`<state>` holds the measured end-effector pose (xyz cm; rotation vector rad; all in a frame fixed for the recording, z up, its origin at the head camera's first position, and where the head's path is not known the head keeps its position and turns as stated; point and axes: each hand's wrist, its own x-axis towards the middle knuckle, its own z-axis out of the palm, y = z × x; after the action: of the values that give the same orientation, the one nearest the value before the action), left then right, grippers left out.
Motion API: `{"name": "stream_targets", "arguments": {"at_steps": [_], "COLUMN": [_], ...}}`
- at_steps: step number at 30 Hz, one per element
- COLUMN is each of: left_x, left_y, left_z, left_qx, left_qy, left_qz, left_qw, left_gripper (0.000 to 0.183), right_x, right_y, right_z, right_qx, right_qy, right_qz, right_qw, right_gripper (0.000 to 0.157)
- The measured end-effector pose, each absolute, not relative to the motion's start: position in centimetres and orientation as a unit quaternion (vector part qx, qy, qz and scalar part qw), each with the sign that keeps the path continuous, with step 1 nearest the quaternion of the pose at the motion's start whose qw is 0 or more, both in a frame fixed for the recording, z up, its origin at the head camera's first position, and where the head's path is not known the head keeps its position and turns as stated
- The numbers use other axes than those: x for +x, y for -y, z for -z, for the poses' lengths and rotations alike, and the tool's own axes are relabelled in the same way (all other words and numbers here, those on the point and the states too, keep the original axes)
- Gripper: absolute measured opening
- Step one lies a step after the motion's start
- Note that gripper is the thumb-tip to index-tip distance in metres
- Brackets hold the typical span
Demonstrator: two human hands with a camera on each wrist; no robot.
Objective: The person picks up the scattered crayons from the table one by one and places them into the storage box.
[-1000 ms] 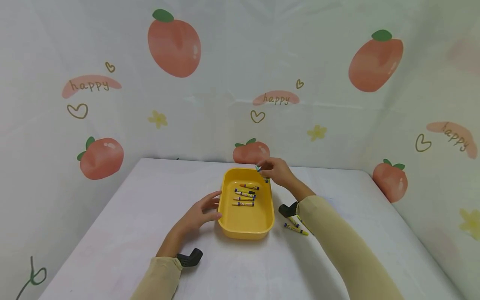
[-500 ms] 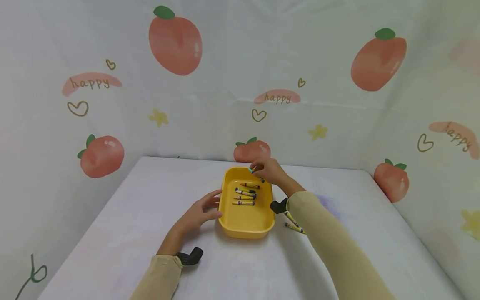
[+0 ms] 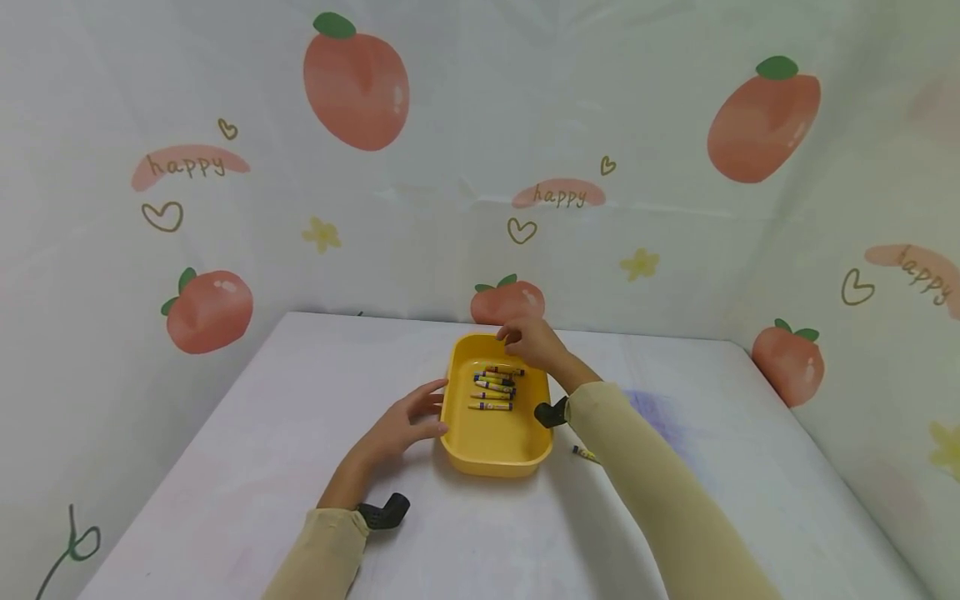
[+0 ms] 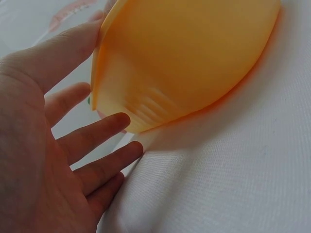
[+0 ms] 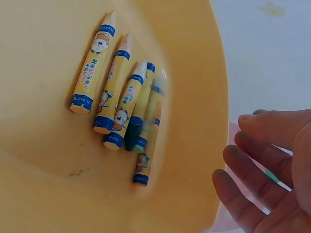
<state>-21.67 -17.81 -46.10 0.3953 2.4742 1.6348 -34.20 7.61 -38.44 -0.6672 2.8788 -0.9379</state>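
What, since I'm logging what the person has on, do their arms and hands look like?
Both arms are in plain beige sleeves, the left sleeve and the right sleeve. A black, bent, stubby camera sits by each cuff: left camera, right camera. The left hand and right hand are bare; no gloves or cables show.

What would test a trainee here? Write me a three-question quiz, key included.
1. Multiple choice: which hand is at the left edge of the yellow rectangular plastic tray? A) left B) right
2. Fill in: a yellow-and-blue, stick-shaped oil pastel lies outside the tray, to its ____.
3. True or false: the right hand holds a pastel.

Key: 1 A, the left hand; 2 right; 3 false, the right hand is empty.
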Motion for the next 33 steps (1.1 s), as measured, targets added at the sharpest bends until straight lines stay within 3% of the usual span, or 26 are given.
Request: {"name": "stream_targets", "arguments": {"at_steps": [33], "left_x": [-21.6], "left_y": [17.6], "left_z": [45.7], "left_qx": [0.125], "left_qy": [-0.828], "left_qz": [-0.541], "left_qw": [0.079], "left_gripper": [0.074], "right_x": [-31.5], "right_y": [-15.4], "right_z": [38.9], "right_qx": [-0.186], "right_qy": [-0.903], "right_qz": [0.387], "right_qw": [0.001], "right_gripper": [0.017]}}
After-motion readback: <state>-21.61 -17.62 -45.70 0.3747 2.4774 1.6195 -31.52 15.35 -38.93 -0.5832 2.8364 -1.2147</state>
